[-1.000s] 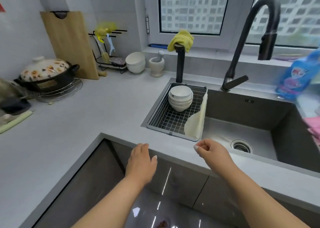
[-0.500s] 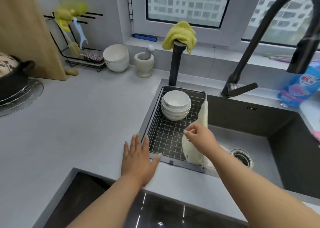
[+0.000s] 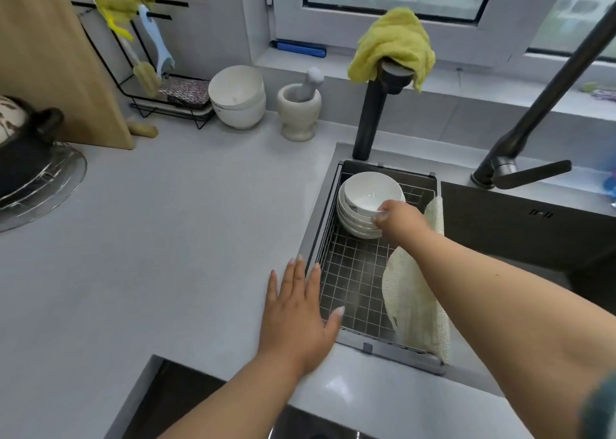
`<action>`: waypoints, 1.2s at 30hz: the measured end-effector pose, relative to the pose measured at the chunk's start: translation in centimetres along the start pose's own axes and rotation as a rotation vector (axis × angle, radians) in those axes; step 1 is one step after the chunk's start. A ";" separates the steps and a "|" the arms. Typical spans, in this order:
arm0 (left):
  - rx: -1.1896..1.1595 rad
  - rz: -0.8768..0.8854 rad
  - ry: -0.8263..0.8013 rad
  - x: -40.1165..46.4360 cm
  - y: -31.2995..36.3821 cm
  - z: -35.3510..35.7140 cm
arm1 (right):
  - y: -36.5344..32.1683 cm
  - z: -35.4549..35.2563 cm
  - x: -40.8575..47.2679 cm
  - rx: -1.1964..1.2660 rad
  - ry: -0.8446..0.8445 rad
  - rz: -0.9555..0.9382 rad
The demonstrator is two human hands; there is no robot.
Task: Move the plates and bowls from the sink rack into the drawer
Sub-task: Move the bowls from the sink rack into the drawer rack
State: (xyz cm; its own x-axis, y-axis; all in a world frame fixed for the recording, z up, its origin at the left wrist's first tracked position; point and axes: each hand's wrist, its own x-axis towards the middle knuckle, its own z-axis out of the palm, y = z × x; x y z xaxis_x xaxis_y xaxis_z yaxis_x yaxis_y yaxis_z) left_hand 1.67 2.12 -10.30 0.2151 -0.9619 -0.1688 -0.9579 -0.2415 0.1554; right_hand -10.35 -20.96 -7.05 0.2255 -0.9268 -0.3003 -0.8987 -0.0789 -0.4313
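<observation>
The stack of white bowls [image 3: 365, 205] stands at the far end of the sink rack [image 3: 353, 282]. The right hand [image 3: 401, 222] pinches the rim of the top bowl in its grip. The left hand [image 3: 296, 318] lies flat, fingers straight, on the worktop [image 3: 166, 238] just beside the rack, holding nothing.

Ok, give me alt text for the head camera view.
A person's right hand grips the rim of the stacked white ceramic bowls in the wire sink rack. Their left hand rests flat on the grey countertop.
</observation>
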 end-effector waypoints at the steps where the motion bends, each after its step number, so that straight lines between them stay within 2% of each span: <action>1: -0.001 0.001 0.000 0.0 0.0 0.0 | 0.1 0.0 0.2 -0.034 0.001 -0.012; 9: 0.005 0.001 -0.008 0.2 0.0 -0.2 | -0.5 -0.5 -0.2 -0.093 0.123 -0.115; 15: -0.013 -0.008 0.028 0.2 0.0 -0.1 | -0.4 -2.1 -4.9 0.151 0.322 -0.269; 19: -0.132 -0.011 0.071 -0.2 -0.1 -0.3 | 0.4 -2.4 -9.6 0.230 0.359 -0.319; 23: -0.488 -0.137 0.143 -1.5 0.2 -0.8 | 2.0 -1.5 -14.9 0.264 0.339 -0.305; 27: -1.197 -0.378 0.120 -3.8 1.6 -2.6 | 4.0 -0.2 -19.9 0.293 0.293 -0.298; 28: -1.298 -0.424 0.125 -4.5 2.1 -3.0 | 4.5 0.1 -21.1 0.296 0.283 -0.311; 32: -1.517 -0.562 0.158 -8.7 4.8 -4.4 | 6.2 0.6 -25.9 0.250 0.228 -0.438; 36: -1.754 -0.587 -0.029 -14.7 7.4 -5.2 | 7.4 1.1 -30.2 0.206 0.222 -0.619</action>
State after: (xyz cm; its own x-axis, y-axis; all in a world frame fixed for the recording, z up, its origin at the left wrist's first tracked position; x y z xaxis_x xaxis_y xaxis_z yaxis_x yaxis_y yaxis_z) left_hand -7.61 13.77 -1.62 0.3854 -0.7175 -0.5802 0.5056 -0.3618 0.7833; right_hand -23.41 6.85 -2.11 0.5722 -0.7884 0.2259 -0.5346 -0.5674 -0.6263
